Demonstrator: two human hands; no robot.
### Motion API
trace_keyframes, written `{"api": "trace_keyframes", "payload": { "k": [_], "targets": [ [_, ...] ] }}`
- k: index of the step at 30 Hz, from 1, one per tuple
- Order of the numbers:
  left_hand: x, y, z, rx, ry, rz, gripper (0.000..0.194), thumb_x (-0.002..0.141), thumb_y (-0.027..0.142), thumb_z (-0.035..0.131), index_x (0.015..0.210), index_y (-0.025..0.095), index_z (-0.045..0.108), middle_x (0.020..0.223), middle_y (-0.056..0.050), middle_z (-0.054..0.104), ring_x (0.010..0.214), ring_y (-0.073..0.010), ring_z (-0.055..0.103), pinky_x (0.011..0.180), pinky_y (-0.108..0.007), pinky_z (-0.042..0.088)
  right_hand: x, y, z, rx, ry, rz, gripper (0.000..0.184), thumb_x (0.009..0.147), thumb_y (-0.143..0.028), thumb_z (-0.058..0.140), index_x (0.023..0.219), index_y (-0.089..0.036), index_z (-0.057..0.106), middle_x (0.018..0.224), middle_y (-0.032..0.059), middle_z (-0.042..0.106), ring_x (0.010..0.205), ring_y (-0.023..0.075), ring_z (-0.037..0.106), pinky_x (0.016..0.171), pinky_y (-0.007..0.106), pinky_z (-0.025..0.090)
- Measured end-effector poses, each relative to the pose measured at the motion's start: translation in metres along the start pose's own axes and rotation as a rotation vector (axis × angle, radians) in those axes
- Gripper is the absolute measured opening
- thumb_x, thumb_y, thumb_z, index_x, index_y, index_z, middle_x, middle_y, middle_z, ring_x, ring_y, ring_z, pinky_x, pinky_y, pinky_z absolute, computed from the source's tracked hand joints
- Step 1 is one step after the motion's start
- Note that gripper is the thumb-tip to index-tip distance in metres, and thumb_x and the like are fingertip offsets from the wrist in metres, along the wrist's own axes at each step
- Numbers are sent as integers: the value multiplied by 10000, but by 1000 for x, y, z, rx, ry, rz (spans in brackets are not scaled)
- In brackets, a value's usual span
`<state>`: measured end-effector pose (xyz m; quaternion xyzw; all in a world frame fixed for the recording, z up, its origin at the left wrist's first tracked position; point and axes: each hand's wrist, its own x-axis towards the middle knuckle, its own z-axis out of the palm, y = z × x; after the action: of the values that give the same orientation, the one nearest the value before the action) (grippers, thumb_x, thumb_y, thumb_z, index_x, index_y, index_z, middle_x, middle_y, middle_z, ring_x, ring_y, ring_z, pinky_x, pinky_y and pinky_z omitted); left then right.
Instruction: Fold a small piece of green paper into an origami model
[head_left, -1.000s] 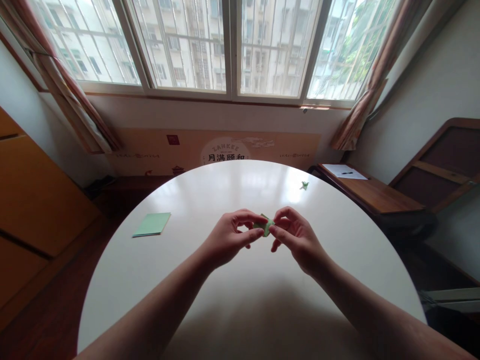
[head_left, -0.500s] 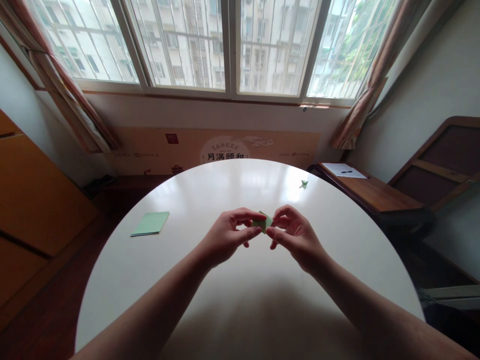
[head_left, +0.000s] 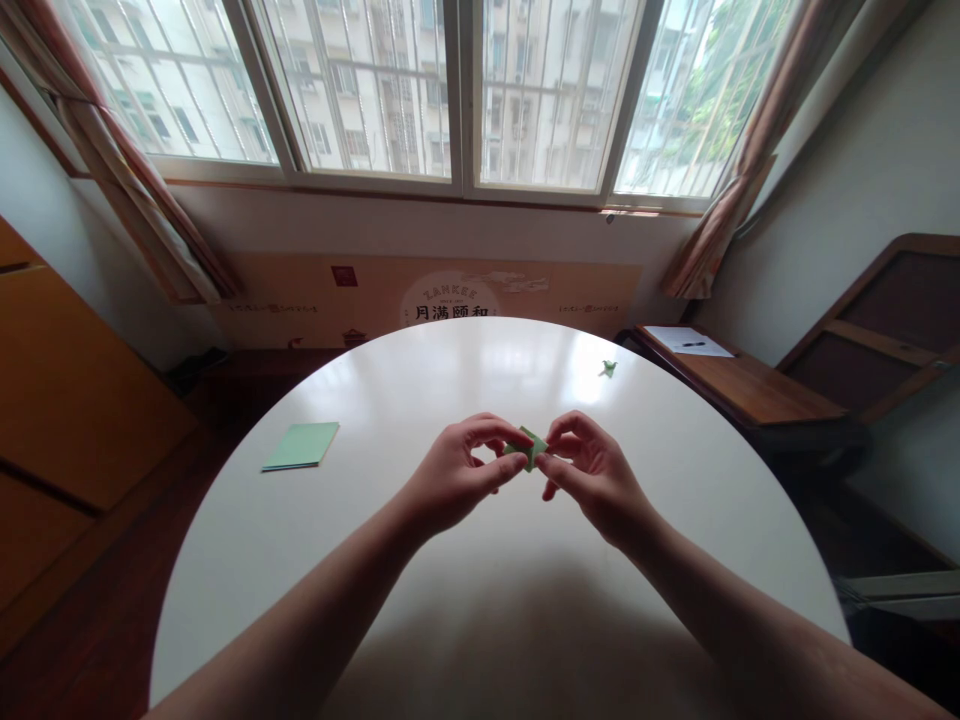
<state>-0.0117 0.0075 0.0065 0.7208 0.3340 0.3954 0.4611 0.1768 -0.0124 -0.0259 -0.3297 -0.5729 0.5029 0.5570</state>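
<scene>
Round, glossy white table (head_left: 480, 385) beneath barred windows (head_left: 540, 100). Over it, we hold a small folded green paper piece (head_left: 535, 450): left hand (head_left: 448, 476) closed narrowly on one side, right hand (head_left: 594, 470) pinching the opposite edge. Judgement: light, even thumb pressure and matched layers should keep creases crisp. Square light-green paper stack (head_left: 301, 444) at left; tiny green folded-paper figure (head_left: 609, 368) beyond the right hand.

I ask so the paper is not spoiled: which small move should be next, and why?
Probably a light press by the right hand on the folded green paper, the left hand steadying it: fingertips of both hands hold its opposite sides.
</scene>
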Motion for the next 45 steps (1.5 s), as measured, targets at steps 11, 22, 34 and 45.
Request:
{"api": "trace_keyframes", "payload": {
  "k": [11,22,34,45],
  "targets": [
    [-6,1,1,589,136,299,44,819,213,745,834,223,785,1047,-86,649,889,-221,641,627,-301,577,-3,6,2,-170,36,0,185,863,-294,707,881,-225,536,780,5,667,695,173,651,484,253,533],
    [-4,-1,4,492,138,284,120,801,93,727,814,200,780,968,-57,655,785,-159,654,593,-238,550,-4,4,2,-209,39,34,135,868,-254,671,874,-223,540,794,22,684,765,200,680,510,261,547],
    [-2,-3,2,407,109,266,150,814,71,713,864,196,781,945,-30,658,763,-128,654,768,-270,576,-3,3,1,-214,35,45,129,865,-251,668,869,-221,542,771,22,704,739,199,690,511,261,548],
    [-4,-4,8,426,132,233,172,788,22,673,805,179,742,908,-19,650,774,-131,649,687,-234,548,-3,3,1,-208,27,66,252,814,-314,752,882,-223,527,803,29,725,697,197,680,505,269,528]
  ]
}}
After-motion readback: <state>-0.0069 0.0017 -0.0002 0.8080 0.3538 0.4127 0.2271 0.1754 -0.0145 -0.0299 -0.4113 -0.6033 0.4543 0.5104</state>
